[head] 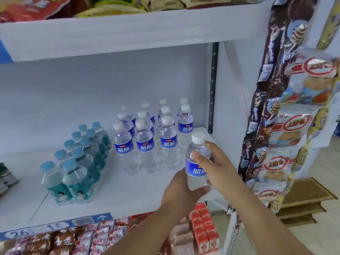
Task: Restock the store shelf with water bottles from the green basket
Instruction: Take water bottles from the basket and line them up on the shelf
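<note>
Both hands hold one clear water bottle (197,159) with a white cap and blue label, upright just above the white shelf (114,192) at its front right. My left hand (181,190) cups the bottle's lower part from the left. My right hand (213,166) grips it around the label from the right. Just behind and left of it, several matching blue-label bottles (147,142) stand in rows on the shelf. The green basket is not in view.
A shrink-wrapped pack of teal-label bottles (77,162) sits left of the rows. Snack strips (272,115) hang at the right shelf end. Red cartons (204,229) and snack packets (73,240) fill the shelf below. The upper shelf edge (128,32) overhangs.
</note>
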Tool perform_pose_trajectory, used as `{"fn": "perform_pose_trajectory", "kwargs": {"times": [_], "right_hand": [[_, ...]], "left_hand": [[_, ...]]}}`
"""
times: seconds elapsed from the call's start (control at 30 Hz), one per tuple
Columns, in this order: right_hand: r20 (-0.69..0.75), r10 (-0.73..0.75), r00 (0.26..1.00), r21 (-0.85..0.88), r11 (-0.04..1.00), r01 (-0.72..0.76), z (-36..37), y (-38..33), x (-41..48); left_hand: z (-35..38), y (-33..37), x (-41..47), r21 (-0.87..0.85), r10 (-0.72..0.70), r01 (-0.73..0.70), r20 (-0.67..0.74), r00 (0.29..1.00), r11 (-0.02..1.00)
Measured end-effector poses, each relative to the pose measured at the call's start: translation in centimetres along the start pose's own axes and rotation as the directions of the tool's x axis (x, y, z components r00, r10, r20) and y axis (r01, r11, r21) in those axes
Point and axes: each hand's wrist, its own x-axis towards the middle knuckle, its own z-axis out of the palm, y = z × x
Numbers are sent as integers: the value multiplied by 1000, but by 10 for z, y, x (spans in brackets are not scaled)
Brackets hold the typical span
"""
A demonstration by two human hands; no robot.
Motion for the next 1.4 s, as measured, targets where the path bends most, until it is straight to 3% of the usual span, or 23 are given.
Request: {"fn": "perform_pose_trajectory", "kwargs": {"times": [0.27, 0.47, 0.8, 1.17, 1.27, 1.4], "right_hand": [[-75, -14, 997, -37, 999, 11, -12, 24, 96], [-33, -40, 999, -53, 998, 38, 1, 36, 139], [30, -78, 997, -71, 994, 79, -3, 42, 161], [103, -18, 995, -93, 995, 28, -9, 44, 162], [67, -2, 998, -80, 997, 7, -8, 43, 160], [-86, -27, 996, -76, 997, 21, -6, 46, 154]], "left_hand": [[24, 3, 74, -8, -78, 78, -198, 977, 997], [36, 2, 97, -32, -143, 140, -288, 947, 990], [43, -2, 113, -19, -139, 139, -289, 947, 990], [44, -4, 111, -17, -146, 145, -164, 976, 989], [37, -6, 103, 13, -170, 174, -158, 973, 985], [18, -6, 82, 104, -199, 218, -166, 966, 970]]}}
